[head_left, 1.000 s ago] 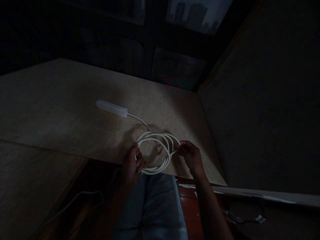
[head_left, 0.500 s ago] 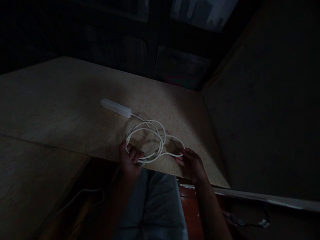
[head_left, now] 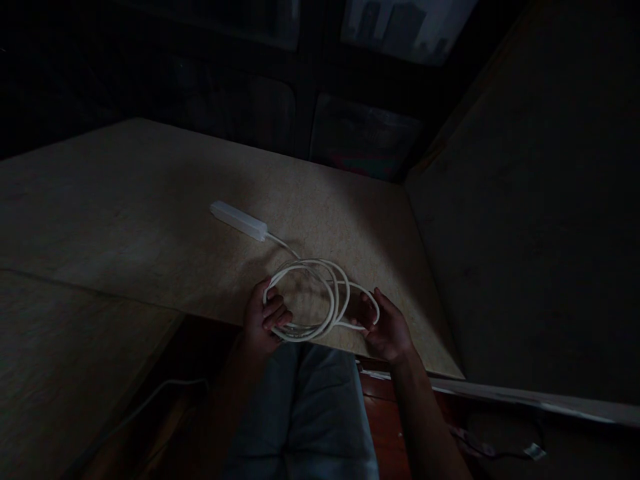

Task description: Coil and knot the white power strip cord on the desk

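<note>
A white cord (head_left: 327,293) lies coiled in loops near the front edge of a tan tabletop (head_left: 150,220). It runs back to a white power strip (head_left: 239,220) lying flat farther in. My left hand (head_left: 263,320) is closed around the left side of the coil, fingers wrapped over the strands. My right hand (head_left: 385,327) holds the outer loop at the coil's right side, fingers curled on the cord. The scene is very dim.
A dark panel (head_left: 525,233) stands along the table's right side. A second board (head_left: 60,360) sits lower at the left. Another thin cable (head_left: 165,393) trails on the floor beside my grey-trousered legs (head_left: 305,413). Dark shelves and a window are at the back.
The coil has been drawn tighter: the stray right loop came in toward the main loops. My right hand moved slightly up and left with it; my left hand kept its hold.
</note>
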Demonstrator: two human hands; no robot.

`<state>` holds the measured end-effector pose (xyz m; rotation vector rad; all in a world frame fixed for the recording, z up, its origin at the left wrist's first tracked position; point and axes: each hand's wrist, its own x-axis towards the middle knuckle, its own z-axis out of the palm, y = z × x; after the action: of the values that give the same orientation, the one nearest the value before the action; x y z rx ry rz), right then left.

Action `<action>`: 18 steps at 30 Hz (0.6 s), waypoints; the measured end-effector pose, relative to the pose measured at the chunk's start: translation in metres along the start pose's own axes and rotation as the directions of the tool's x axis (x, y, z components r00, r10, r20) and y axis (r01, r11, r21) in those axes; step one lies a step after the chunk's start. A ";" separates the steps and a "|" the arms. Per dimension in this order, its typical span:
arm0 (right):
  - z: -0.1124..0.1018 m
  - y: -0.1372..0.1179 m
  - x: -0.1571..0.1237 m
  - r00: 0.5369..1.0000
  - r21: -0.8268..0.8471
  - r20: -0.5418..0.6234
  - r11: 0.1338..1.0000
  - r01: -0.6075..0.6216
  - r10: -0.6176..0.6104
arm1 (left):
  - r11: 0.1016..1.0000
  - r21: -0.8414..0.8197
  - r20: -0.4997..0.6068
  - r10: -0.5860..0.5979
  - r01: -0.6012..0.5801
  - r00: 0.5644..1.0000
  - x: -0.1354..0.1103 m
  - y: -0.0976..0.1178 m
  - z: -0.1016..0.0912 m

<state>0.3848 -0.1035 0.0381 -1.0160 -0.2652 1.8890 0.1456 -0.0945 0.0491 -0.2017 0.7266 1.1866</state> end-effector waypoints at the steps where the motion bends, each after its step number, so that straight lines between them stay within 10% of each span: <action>1: 0.001 0.000 0.001 1.000 -0.034 0.012 0.999 -0.009 0.009 | 1.000 0.016 -0.001 -0.020 0.020 1.000 0.001 0.001 -0.001; 9: 0.006 0.010 0.013 0.989 0.225 0.142 0.974 0.004 -0.037 | 0.983 0.123 -0.001 -0.134 0.133 0.991 0.008 0.012 0.012; 18: 0.004 0.046 0.031 0.953 0.425 -0.138 0.853 0.302 -0.269 | 0.997 -0.004 -0.117 -0.082 0.082 0.990 0.035 0.006 0.011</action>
<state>0.3458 -0.1020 -0.0018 -0.6876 0.0591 1.5381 0.1508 -0.0592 0.0377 -0.2996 0.8138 1.1025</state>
